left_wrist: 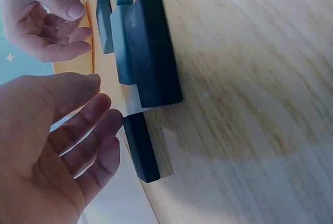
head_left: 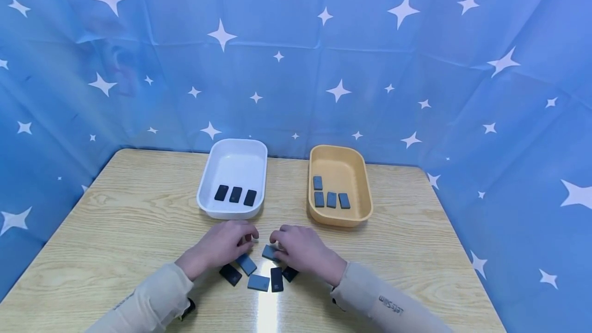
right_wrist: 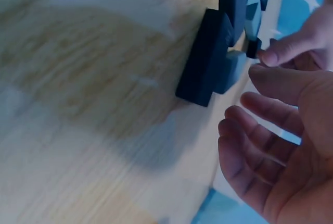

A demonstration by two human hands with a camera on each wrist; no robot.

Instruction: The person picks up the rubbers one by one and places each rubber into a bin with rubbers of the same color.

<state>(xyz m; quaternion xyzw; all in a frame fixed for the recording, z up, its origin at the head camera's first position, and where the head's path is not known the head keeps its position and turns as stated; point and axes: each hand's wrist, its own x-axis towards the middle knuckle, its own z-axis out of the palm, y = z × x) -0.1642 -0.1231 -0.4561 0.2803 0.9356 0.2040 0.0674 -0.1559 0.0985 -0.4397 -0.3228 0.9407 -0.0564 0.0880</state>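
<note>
Between the two hands lie several small flat rectangular blocks, some black, some blue-grey. My left hand point(head_left: 229, 242) is loosely curled with nothing in its grasp. In the left wrist view its fingertips are right at a black block point(left_wrist: 140, 147), which the hand hides from the head view. Nearer the wrist are another black block point(head_left: 230, 274) and a blue-grey one point(head_left: 246, 264). My right hand point(head_left: 302, 248), fingers bent and holding nothing, hovers by a blue-grey block point(head_left: 269, 253), partly covering it. A black block point(head_left: 290, 274) lies under its thumb side.
A white bin point(head_left: 233, 215) with three black blocks stands behind the left hand. Behind the right, a tan bin point(head_left: 342, 220) contains several blue-grey blocks. One blue-grey block point(head_left: 258, 282) and one black block point(head_left: 276, 279) lie nearer the front. A starry blue curtain point(head_left: 296, 66) surrounds the wooden table point(head_left: 115, 209).
</note>
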